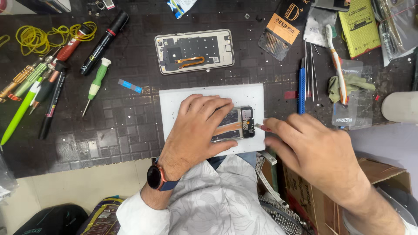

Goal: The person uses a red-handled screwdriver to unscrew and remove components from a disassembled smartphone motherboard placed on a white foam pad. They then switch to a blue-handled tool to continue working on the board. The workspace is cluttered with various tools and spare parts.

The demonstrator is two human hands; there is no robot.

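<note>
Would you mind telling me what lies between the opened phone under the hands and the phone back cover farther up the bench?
Head view: only the white mat and bare dark bench separate the opened phone from the back cover.
</note>
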